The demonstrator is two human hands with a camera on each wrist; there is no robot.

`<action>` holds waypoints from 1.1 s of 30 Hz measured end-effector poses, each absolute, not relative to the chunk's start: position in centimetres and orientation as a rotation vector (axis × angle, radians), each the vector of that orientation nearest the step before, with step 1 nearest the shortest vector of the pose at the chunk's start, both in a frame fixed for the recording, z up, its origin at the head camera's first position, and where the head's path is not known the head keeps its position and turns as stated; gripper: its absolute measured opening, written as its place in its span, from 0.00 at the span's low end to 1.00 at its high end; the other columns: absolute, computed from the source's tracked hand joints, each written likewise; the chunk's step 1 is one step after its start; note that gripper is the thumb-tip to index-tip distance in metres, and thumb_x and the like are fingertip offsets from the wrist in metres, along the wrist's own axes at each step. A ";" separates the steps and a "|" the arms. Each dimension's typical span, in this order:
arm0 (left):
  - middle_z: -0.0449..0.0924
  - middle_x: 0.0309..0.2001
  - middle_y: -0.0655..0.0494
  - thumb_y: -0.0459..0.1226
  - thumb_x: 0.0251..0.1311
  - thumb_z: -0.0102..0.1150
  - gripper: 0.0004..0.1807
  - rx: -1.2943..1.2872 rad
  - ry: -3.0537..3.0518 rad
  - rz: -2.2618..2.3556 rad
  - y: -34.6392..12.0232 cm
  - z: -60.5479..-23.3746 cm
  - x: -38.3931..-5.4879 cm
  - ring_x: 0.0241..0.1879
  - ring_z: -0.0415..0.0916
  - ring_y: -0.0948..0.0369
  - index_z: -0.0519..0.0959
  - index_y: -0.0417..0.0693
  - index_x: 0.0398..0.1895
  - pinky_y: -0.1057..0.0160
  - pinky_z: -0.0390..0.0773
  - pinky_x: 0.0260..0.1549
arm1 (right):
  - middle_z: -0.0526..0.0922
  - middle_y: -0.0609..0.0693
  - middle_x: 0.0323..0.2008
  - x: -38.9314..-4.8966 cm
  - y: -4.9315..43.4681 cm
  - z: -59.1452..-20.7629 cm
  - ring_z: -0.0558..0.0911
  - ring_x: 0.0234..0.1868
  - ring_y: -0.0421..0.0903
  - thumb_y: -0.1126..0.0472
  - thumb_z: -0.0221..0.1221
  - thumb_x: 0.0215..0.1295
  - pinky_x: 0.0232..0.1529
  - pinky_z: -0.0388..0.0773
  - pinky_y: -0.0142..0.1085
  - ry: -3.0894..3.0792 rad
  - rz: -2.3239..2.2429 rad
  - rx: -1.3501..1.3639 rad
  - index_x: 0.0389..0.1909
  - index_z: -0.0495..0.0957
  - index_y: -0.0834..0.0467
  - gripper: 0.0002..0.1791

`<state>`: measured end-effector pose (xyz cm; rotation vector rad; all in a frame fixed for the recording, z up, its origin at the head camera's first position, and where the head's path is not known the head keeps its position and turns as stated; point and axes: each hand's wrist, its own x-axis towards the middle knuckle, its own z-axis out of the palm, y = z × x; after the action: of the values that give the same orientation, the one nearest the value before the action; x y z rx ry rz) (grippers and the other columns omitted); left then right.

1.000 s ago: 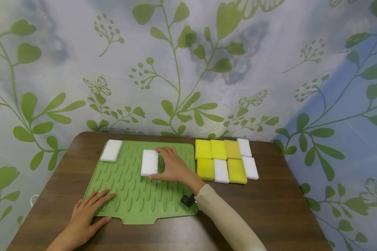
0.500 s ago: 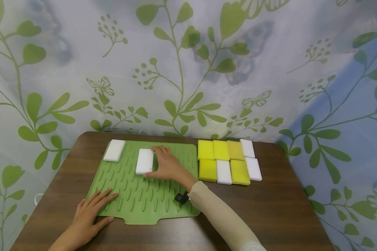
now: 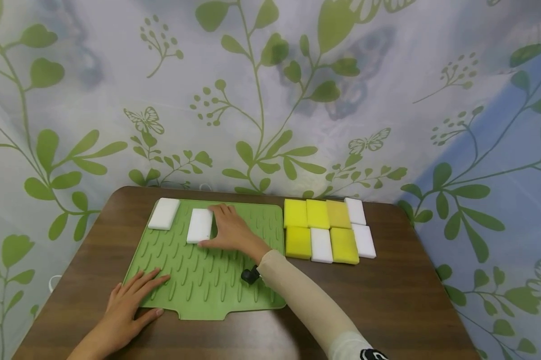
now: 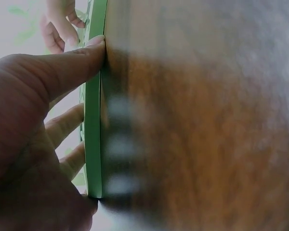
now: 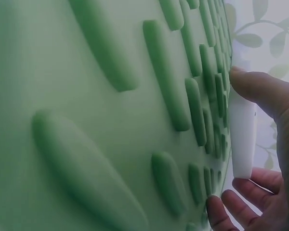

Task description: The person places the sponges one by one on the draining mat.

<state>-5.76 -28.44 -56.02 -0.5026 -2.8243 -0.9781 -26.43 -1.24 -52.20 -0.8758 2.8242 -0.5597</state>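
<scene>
My right hand (image 3: 230,231) grips a white sponge (image 3: 200,226) by its two short ends, thumb at the near end and fingers at the far one. The sponge is low over the ridged green mat (image 3: 207,280), and in the right wrist view the white sponge (image 5: 243,134) stands between thumb and fingers. A second white sponge (image 3: 164,214) lies at the mat's back left corner. My left hand (image 3: 128,310) rests with fingers spread on the mat's front left corner. In the left wrist view the thumb of the left hand (image 4: 43,82) lies along the mat's green edge (image 4: 94,120).
Right of the mat, several yellow sponges (image 3: 299,243) and white sponges (image 3: 321,245) lie side by side in two rows on the brown wooden table (image 3: 387,300). A leaf-patterned curtain (image 3: 270,100) hangs behind the table. A small black device (image 3: 250,275) sits at the right wrist.
My right hand has carried the white sponge leftward over the mat, nearer to the sponge in the corner. The left hand stays at the mat's front left corner.
</scene>
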 end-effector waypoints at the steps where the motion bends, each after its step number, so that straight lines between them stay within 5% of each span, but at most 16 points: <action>1: 0.67 0.81 0.49 0.41 0.58 0.79 0.43 -0.502 -2.825 -0.977 -28.4 -56.0 -5.8 0.75 0.58 0.26 0.73 0.64 0.78 0.12 0.51 0.59 | 0.66 0.52 0.80 -26.5 -1.3 -52.3 0.68 0.79 0.53 0.26 0.71 0.60 0.71 0.79 0.50 2.826 -0.562 -0.873 0.84 0.57 0.50 0.59; 21: 0.68 0.81 0.48 0.42 0.59 0.78 0.42 -0.498 -2.822 -0.996 -28.4 -55.9 -5.7 0.75 0.58 0.25 0.73 0.63 0.78 0.13 0.52 0.59 | 0.65 0.53 0.80 -28.5 -3.4 -53.2 0.70 0.78 0.53 0.26 0.71 0.60 0.67 0.82 0.50 2.815 -0.618 -0.823 0.85 0.55 0.51 0.61; 30: 0.65 0.82 0.61 0.42 0.57 0.80 0.42 -0.505 -2.804 -0.936 -28.3 -55.8 -5.9 0.73 0.61 0.27 0.74 0.63 0.77 0.18 0.54 0.58 | 0.62 0.52 0.82 -29.3 -4.0 -53.0 0.69 0.80 0.53 0.28 0.72 0.60 0.65 0.83 0.52 2.814 -0.631 -0.751 0.86 0.54 0.51 0.62; 33: 0.66 0.82 0.58 0.42 0.57 0.80 0.42 -0.501 -2.811 -0.938 -28.2 -55.8 -5.8 0.73 0.61 0.27 0.74 0.63 0.77 0.18 0.54 0.58 | 0.62 0.52 0.83 -29.5 -4.1 -53.0 0.69 0.81 0.53 0.28 0.72 0.59 0.65 0.83 0.52 2.809 -0.621 -0.741 0.86 0.54 0.50 0.62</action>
<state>-5.78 -28.22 -55.80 -0.5012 -2.8106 -0.9380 -29.47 -4.12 -52.95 -0.7405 2.8093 -0.6213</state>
